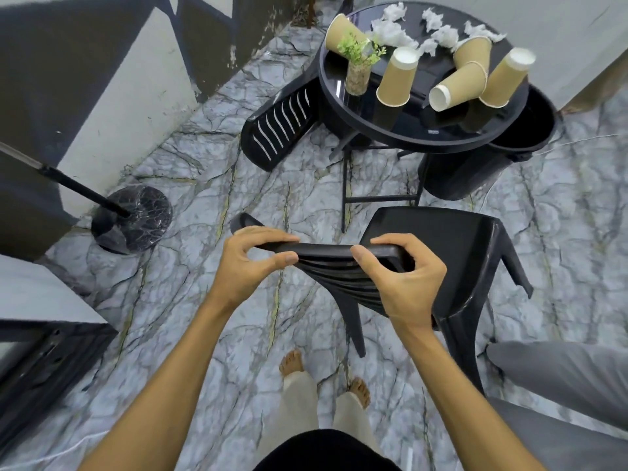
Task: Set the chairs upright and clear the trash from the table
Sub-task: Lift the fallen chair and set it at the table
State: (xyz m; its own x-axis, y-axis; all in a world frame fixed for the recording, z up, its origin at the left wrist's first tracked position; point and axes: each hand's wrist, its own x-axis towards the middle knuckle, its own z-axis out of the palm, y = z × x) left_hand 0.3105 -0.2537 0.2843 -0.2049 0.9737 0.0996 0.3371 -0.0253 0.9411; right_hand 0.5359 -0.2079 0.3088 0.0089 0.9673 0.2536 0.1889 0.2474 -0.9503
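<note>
A black plastic chair [441, 239] stands in front of me, its seat facing the table. My left hand [251, 263] and my right hand [401, 270] both grip the top rail of its backrest. A second black chair [278, 127] lies tipped over on the floor, left of the round black table [407, 137]. On the table are several brown paper cups [397, 78], some upside down and some lying on their sides, and several crumpled white tissues [390, 32] along the far edge.
A small plant in a glass vase [358, 68] stands on the table's left side. A black bin [489, 164] sits under the table's right edge. A lamp base with a pole [132, 219] stands at the left. Grey cushions [560, 379] lie at the right. My bare feet [292, 360] are on the marble floor.
</note>
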